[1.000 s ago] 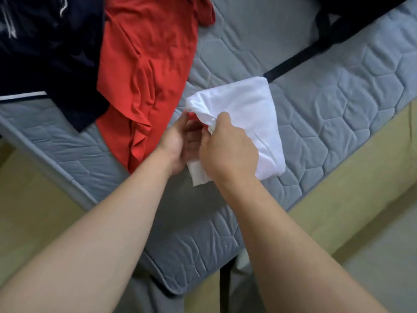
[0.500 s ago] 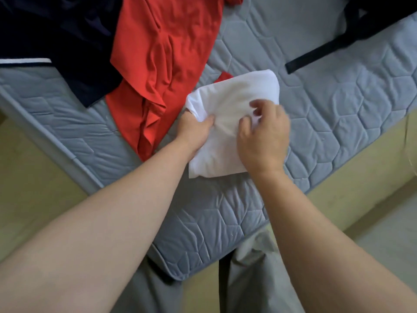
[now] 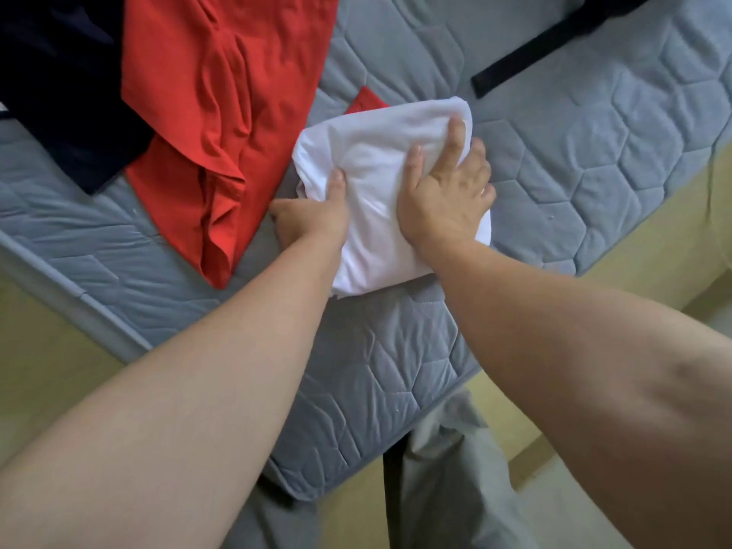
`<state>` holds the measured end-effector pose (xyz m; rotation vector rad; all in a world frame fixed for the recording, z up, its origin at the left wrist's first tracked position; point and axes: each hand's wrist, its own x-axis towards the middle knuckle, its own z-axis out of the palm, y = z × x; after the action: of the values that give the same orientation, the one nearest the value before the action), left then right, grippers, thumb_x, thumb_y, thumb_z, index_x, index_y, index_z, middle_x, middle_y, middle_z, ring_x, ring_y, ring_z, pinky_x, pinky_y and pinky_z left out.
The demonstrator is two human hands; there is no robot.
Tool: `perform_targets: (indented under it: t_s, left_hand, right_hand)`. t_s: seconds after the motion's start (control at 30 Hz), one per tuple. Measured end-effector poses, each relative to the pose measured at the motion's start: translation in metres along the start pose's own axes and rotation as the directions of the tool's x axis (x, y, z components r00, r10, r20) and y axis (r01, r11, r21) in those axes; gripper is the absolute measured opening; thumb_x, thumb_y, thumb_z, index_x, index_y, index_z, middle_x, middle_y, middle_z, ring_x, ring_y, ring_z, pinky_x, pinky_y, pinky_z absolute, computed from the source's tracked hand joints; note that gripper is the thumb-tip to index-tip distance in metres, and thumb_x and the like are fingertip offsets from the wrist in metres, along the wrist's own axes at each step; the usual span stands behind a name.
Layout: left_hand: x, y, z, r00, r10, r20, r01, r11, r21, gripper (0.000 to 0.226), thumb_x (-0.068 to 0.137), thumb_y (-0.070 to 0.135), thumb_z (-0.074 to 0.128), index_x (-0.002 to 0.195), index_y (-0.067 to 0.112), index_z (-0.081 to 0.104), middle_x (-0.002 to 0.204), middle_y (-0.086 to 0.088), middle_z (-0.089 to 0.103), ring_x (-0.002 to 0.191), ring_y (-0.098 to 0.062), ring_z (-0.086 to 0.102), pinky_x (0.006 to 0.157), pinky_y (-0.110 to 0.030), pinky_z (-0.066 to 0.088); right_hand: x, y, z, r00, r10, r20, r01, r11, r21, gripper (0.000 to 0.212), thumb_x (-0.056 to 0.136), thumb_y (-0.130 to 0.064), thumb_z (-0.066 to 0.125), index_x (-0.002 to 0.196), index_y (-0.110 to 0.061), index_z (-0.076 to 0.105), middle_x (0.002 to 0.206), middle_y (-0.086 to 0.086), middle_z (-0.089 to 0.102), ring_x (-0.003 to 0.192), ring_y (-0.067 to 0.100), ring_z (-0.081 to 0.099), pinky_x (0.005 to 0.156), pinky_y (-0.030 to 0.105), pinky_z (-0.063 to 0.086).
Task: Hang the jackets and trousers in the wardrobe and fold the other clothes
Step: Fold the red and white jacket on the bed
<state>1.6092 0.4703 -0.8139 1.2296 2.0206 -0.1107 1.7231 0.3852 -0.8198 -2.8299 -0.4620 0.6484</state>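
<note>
A folded white garment (image 3: 372,160) lies on the grey quilted mattress (image 3: 594,152) near its front corner. My left hand (image 3: 313,219) grips the garment's left edge, thumb on top and fingers tucked under it. My right hand (image 3: 447,184) lies on top of the garment with fingers spread, pressing it down. A small red corner (image 3: 366,103) pokes out from behind the white garment. A crumpled red shirt (image 3: 222,93) lies to the left, partly over a dark navy garment (image 3: 59,73) at the far left.
A black strap (image 3: 527,61) with a dark item behind it lies at the mattress's back right. The mattress edge runs diagonally at the left and right, with a pale yellow surface (image 3: 641,247) beyond it. My grey trouser legs (image 3: 447,469) show below.
Both hands left the garment's near-left corner. The left hand now grips its left edge and the right hand has spread flat on top, further right. The view shifted closer.
</note>
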Motion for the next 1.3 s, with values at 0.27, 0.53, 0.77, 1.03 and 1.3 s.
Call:
perform_targets:
  t_s: [0.27,0.53,0.77,1.03,1.3]
  left_hand:
    - [-0.016,-0.007,-0.006,0.947,-0.043,0.318,0.090,0.987,-0.134,0.100,0.072,0.088,0.053,0.127,0.004,0.060,0.120,-0.007,0.066,0.099,-0.027,0.064,0.092,-0.035,0.052]
    - [-0.105,0.084,-0.105,0.804,0.569,0.174,-0.588,0.803,0.092,0.059,0.093,0.058,0.058,0.118,0.005,0.068,0.114,-0.018,0.072,0.109,-0.037,0.064,0.089,-0.037,0.048]
    - [-0.218,0.128,-0.269,0.685,0.710,0.161,-0.727,0.654,0.209,0.058,0.094,0.061,0.053,0.106,0.006,0.068,0.113,-0.018,0.071,0.108,-0.038,0.062,0.076,-0.033,0.037]
    - [-0.295,0.144,-0.437,0.645,0.756,0.112,-0.763,0.646,0.035,0.057,0.093,0.065,0.051,0.109,0.015,0.073,0.107,-0.004,0.074,0.104,-0.029,0.066,0.077,-0.028,0.043]
    - [-0.306,0.179,-0.530,0.590,0.806,0.040,-0.798,0.590,-0.127,0.052,0.090,0.066,0.055,0.094,0.018,0.073,0.075,0.005,0.058,0.081,-0.022,0.054,0.071,-0.027,0.038]
  right_hand:
    - [0.010,0.024,-0.025,0.988,-0.083,0.134,0.052,0.975,0.217,0.072,0.093,-0.070,0.029,0.156,-0.039,0.012,0.156,0.002,0.030,0.141,0.027,0.032,0.114,0.050,0.023]
    - [-0.016,-0.003,-0.144,0.733,0.132,0.668,-0.511,0.754,0.412,0.049,0.097,-0.060,0.047,0.124,-0.019,0.051,0.103,0.003,0.059,0.076,0.022,0.060,0.068,0.028,0.053]
    - [-0.174,-0.059,-0.259,0.530,0.161,0.832,-0.815,0.367,0.448,0.069,0.097,-0.074,0.025,0.129,-0.020,0.054,0.120,0.009,0.062,0.109,0.035,0.063,0.098,0.052,0.050]
    - [-0.309,-0.144,-0.325,0.596,0.000,0.803,-0.789,-0.182,0.586,0.071,0.097,-0.074,0.032,0.107,-0.017,0.073,0.087,0.010,0.077,0.067,0.029,0.074,0.059,0.037,0.059]
    - [-0.345,-0.215,-0.374,0.794,-0.020,0.608,-0.558,-0.422,0.714,0.040,0.107,-0.040,0.037,0.085,-0.018,0.062,0.068,0.002,0.060,0.048,0.015,0.054,0.045,0.020,0.041]
